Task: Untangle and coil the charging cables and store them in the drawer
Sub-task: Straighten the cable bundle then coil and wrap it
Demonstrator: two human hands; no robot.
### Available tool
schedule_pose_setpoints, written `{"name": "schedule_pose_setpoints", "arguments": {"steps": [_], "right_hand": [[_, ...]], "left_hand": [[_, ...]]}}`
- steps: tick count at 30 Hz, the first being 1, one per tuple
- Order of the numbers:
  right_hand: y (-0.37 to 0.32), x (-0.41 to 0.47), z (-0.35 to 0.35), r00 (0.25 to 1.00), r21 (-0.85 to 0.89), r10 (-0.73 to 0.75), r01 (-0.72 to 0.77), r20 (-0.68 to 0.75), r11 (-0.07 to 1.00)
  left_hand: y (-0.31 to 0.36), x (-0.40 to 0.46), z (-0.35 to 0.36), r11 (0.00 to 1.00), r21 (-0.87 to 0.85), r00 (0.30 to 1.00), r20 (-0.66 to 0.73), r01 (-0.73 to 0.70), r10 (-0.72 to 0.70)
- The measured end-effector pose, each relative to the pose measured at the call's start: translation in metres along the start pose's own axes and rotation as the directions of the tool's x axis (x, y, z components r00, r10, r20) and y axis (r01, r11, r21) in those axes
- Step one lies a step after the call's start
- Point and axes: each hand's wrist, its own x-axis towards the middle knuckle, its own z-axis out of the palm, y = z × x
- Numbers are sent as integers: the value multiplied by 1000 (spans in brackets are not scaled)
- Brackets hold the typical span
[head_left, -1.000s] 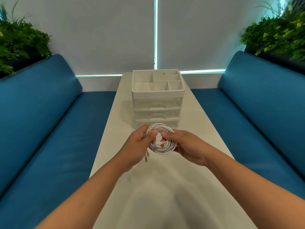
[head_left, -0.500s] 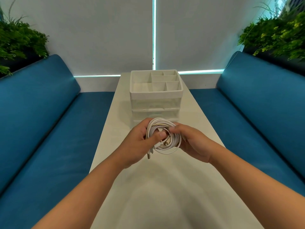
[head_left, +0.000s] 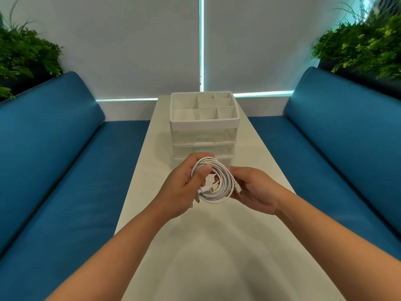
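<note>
Loosened since earlier, the white cable coil (head_left: 213,181) is pinched by the left hand (head_left: 184,190) to keep its loops, the right hand (head_left: 253,189) cupping its far side

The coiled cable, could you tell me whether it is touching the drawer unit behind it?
Cannot tell. In the head view the coiled cable overlaps the drawer unit at its lowest drawer, so no gap or contact shows.

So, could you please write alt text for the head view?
Both hands, left hand and right hand, hold a coiled white cable above a white table, before a closed drawer organizer between blue benches.
</note>
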Motion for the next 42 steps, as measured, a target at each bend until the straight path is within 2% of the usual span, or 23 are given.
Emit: {"name": "schedule_pose_setpoints", "arguments": {"steps": [3, 6, 9, 13, 16, 18, 21, 23, 29, 31, 34, 36, 38, 42], "right_hand": [[2, 2, -1, 999, -63, -45, 43, -28, 997], [2, 7, 1, 993, -257, -96, 76, -68, 963], [1, 10, 1, 989, -339, -126, 90, -84, 936], [-7, 8, 2, 998, -316, -43, 26, -49, 948], [-11, 9, -2, 996, -131, 2, -14, -85, 991], [-13, 8, -6, 1000, -94, 11, -10, 7, 996], [-12, 8, -4, 998, -391, -13, 37, 64, 920], [-10, 11, 0, 997, -445, -74, 74, 18, 893], [3, 19, 10, 949, -343, -210, 121, -237, 931], [6, 20, 15, 936, -292, -223, 140, -273, 946], [4, 19, 18, 969, -239, -130, 77, -212, 968], [2, 18, 19, 981, -353, -103, 40, -162, 935], [-2, 18, 20, 987, -439, -116, 57, -110, 896], [-13, 19, 14, 999, -399, -35, 17, -36, 917]], "left_hand": [[-2, 1, -1, 997, 66, 999, -14, -28, 29], [1, 3, -1, 995, 90, 998, -9, -53, 54], [6, 5, -2, 983, 159, 996, 12, -93, 92], [5, 9, -3, 953, 270, 991, 22, -135, 134], [1, 10, -5, 922, 351, 987, 53, -162, 153], [-3, 10, -6, 910, 376, 985, 63, -172, 160], [-7, 12, -7, 904, 384, 981, 103, -189, 162], [-8, 12, -5, 905, 376, 979, 114, -200, 169], [-9, 12, -9, 917, 366, 983, 139, -160, 116], [-11, 13, -11, 907, 398, 983, 166, -138, 77], [-15, 16, -16, 888, 449, 983, 181, -98, 17], [-17, 17, -19, 872, 481, 986, 166, -90, 10], [-17, 20, -21, 852, 516, 991, 134, -85, 18], [-14, 20, -20, 827, 543, 989, 105, -145, 104]]}}
